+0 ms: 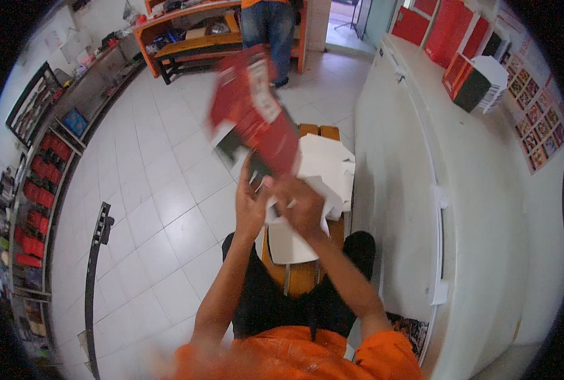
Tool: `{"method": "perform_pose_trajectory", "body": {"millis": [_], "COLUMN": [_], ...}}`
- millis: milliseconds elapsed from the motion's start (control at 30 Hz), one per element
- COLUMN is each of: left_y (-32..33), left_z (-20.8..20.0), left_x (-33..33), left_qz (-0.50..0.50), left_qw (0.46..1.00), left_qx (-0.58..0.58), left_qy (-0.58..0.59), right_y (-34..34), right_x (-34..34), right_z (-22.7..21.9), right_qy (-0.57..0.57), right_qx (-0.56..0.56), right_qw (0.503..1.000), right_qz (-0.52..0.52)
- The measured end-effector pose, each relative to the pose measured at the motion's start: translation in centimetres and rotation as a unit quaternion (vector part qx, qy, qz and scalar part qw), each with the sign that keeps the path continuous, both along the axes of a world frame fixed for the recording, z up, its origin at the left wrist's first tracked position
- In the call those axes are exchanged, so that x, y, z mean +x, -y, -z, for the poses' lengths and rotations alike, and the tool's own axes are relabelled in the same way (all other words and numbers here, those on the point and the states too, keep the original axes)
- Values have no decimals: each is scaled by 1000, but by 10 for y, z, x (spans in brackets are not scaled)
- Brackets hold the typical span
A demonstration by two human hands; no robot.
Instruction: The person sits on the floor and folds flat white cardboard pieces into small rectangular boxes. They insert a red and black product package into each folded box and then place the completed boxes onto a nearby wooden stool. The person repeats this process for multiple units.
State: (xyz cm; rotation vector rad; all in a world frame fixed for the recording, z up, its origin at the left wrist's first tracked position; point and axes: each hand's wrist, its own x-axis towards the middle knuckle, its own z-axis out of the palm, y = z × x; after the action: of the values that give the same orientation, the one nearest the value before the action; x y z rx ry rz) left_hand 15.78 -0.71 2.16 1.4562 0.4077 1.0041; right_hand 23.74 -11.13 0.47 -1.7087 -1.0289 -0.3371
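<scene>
A red cardboard box blank [256,107] with dark flaps, smeared by motion, is held up in front of me at a slant. My left hand [251,199] is closed on its lower left edge, thumb and fingers around a dark flap. Beside it, my right hand [300,201] has its fingers curled at the lower right corner of the same blank. Several pale cardboard sheets [325,161], white side up, lie just beyond and below my hands on a slatted wooden bench [303,278] between my legs.
On my right stands a long white chest freezer [396,183], with folded red boxes [469,82] on top. Shelves with red packages [39,190] run along the left wall. At the back, a person in jeans [268,28] stands by an orange workbench [193,19]. A black strip [93,272] rises at left.
</scene>
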Motion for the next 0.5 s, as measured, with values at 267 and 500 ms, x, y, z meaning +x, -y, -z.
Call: {"method": "perform_pose_trajectory", "body": {"millis": [267, 500], "left_y": [-23, -29], "left_z": [-59, -35], "left_x": [-79, -99], "left_qz": [-35, -70], "left_qw": [978, 958], "left_qx": [-200, -263], "left_qy": [39, 89], "right_y": [-4, 0], "right_x": [-28, -90], "right_z": [-22, -30], "right_qy": [261, -1], "right_qx": [-110, 106], "right_qw": [959, 979], "right_qz": [-24, -175]}}
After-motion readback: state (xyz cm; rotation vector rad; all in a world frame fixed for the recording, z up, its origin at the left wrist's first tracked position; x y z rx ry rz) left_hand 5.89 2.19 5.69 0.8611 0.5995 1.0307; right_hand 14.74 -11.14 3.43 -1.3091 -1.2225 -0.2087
